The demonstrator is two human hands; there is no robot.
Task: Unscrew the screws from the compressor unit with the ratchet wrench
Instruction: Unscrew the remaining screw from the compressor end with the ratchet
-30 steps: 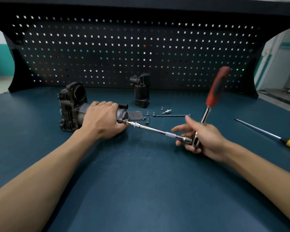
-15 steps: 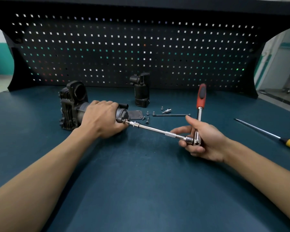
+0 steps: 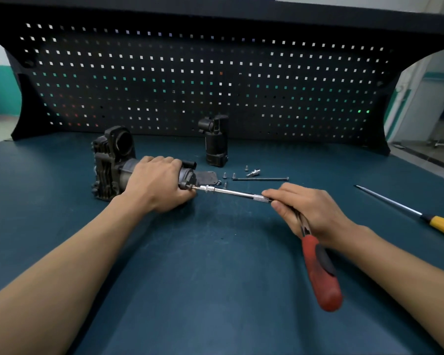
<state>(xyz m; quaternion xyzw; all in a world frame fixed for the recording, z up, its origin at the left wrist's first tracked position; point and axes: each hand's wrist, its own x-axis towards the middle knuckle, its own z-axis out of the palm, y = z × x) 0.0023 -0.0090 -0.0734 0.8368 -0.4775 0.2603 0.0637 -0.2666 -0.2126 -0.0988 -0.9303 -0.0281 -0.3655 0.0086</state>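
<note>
The dark compressor unit (image 3: 110, 162) lies on its side on the blue bench, left of centre. My left hand (image 3: 157, 183) grips its cylindrical motor body from above. The ratchet wrench has a long silver extension (image 3: 231, 192) whose tip sits on a screw at the unit's right end. My right hand (image 3: 308, 208) grips the ratchet head, and the red-and-black handle (image 3: 321, 272) points down toward me. Several loose screws (image 3: 226, 176) lie just behind the extension.
A black cylindrical part (image 3: 215, 144) stands upright near the pegboard (image 3: 215, 78). A flat dark cover plate (image 3: 207, 176), a long thin bolt (image 3: 262, 179) and a small silver fitting (image 3: 253, 172) lie beside the screws. A yellow-handled screwdriver (image 3: 420, 213) lies at the right.
The ratchet handle has swung from pointing up and away, over to pointing down toward me. My right hand turned with it. My left hand and the compressor stayed put.
</note>
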